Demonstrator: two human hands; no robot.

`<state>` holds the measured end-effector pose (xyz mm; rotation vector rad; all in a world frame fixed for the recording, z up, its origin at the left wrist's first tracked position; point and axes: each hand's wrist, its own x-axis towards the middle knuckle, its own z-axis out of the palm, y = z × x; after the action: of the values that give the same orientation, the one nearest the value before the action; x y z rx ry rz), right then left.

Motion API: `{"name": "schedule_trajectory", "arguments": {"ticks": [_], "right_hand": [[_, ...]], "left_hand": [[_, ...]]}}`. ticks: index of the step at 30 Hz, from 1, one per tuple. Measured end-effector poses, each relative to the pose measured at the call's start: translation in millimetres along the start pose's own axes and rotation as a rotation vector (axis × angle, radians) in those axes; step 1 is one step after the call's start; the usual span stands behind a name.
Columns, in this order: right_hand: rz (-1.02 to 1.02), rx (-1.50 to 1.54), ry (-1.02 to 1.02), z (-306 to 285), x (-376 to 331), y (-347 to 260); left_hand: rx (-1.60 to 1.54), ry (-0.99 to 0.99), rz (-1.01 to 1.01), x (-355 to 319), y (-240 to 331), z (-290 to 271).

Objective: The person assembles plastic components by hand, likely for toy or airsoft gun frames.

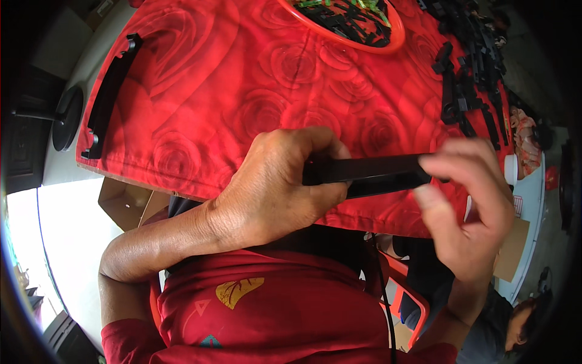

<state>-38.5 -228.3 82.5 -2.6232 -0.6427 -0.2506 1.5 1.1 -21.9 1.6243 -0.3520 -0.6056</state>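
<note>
My left hand (276,191) grips one end of a long black plastic strip (370,173), held level just above the near edge of a table with a red rose-patterned cloth (242,97). My right hand (470,206) pinches the strip's other end between thumb and fingers; it looks blurred. Both hands hover over my lap and red shirt.
A long black bracket (112,91) lies on the cloth's left edge. An orange-rimmed basin (397,39) of black parts stands at the far side. A heap of black plastic pieces (470,73) fills the right of the table. Another person sits at the lower right.
</note>
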Motion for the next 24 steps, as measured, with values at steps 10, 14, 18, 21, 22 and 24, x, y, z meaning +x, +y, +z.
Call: {"name": "schedule_trajectory", "arguments": {"ticks": [10, 14, 18, 21, 22, 24], "right_hand": [[0.156, -0.111, 0.089, 33.0, -21.0, -7.7], [0.314, 0.055, 0.079, 40.1, -20.7, -10.1], [0.336, 0.092, 0.165, 50.8, -31.4, -9.7], [0.353, 0.156, 0.249, 55.3, -35.5, -9.1], [0.332, 0.167, 0.258, 55.8, -35.1, -9.0], [0.31, 0.178, 0.268, 57.7, -34.1, -9.7]], "left_hand": [[-0.038, 0.029, 0.071, -2.9, 3.5, 2.2], [-0.04, 0.049, 0.094, -2.7, -0.4, 2.5], [-0.043, 0.055, 0.094, -3.3, 2.1, 3.5], [-0.051, 0.038, 0.104, -3.6, 2.8, 4.7], [-0.042, 0.048, 0.099, -3.9, 2.6, 5.1], [-0.032, 0.057, 0.095, -3.5, 0.6, 5.8]]}}
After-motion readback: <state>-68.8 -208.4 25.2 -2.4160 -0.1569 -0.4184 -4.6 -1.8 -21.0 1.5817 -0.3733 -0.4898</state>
